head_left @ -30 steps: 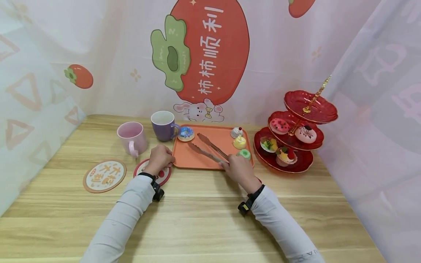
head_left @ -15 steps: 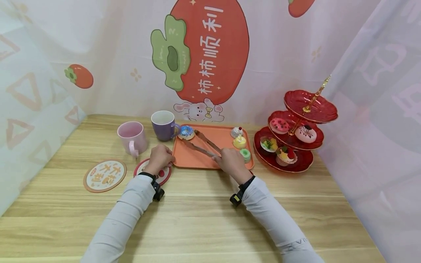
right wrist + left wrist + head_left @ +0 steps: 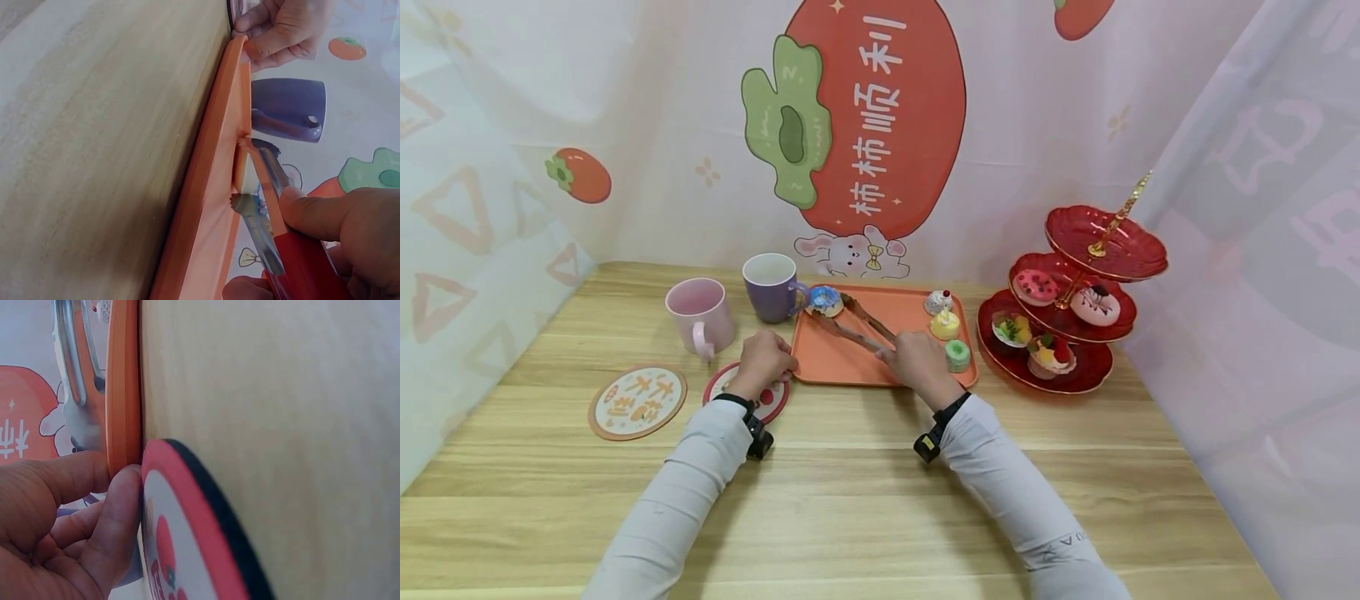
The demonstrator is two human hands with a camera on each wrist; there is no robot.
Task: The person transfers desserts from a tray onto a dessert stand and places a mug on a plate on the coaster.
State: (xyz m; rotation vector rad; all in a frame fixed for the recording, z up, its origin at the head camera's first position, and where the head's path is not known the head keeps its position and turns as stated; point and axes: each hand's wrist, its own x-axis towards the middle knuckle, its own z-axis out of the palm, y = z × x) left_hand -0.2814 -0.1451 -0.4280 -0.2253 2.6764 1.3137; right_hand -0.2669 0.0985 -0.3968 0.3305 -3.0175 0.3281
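Observation:
My left hand [image 3: 763, 364] pinches the near left corner of the orange tray [image 3: 850, 369] between thumb and finger, plain in the left wrist view. In my right hand [image 3: 919, 364] I grip metal tongs with red handles [image 3: 306, 262]. Their scalloped tips stand spread on either side of a blue-topped donut [image 3: 826, 300] at the tray's far left corner. Along the tray's right side sit a white cake ball with a red berry [image 3: 938, 302], a yellow cream cake [image 3: 945, 325] and a green ring-shaped sweet [image 3: 958, 356].
A purple mug [image 3: 771, 288] stands just left of the tray, beside a pink mug [image 3: 702, 318]. Two round coasters lie near: a red-rimmed one [image 3: 772, 404] under my left wrist, an orange-rimmed one [image 3: 637, 402] farther left. A red three-tier stand [image 3: 1105, 250] holds several sweets at right.
My right hand has moved left and slightly forward with the tongs, bringing their tips from the tray's middle to both sides of the blue donut. The left hand has stayed on the tray corner.

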